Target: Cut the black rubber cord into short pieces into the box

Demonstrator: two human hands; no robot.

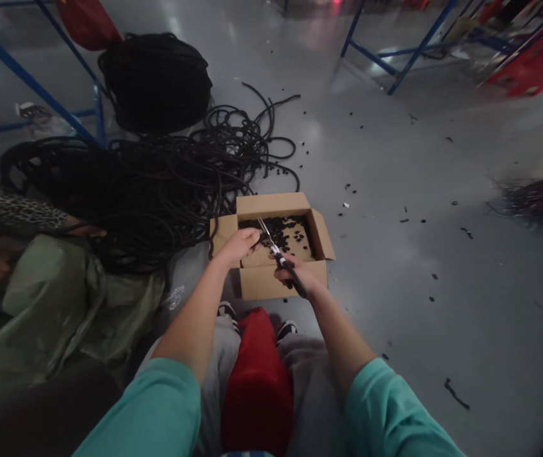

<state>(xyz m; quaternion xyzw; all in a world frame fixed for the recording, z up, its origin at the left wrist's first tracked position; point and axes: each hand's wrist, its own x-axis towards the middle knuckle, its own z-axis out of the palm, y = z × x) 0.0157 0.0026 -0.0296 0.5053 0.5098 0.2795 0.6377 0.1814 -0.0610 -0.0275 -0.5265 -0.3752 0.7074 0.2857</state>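
Note:
My right hand [294, 271] grips black-handled scissors [275, 251], blades pointing up-left over an open cardboard box [271, 282]. My left hand [241, 244] is closed over the box's left side, right by the blade tips, pinching what looks like the end of a black cord; the cord itself is hard to make out. Small black cut pieces [283, 230] lie in the back of the box. A big tangle of black cord [157, 178] spreads on the floor left of the box.
A tight black cord coil [157, 79] sits behind the tangle by a blue metal frame [37, 89]. Another person's patterned sleeve [14, 212] and a green plastic bag [61, 298] are at left. A red stool [256, 381] stands between my knees. Black scraps dot the grey floor [418, 254].

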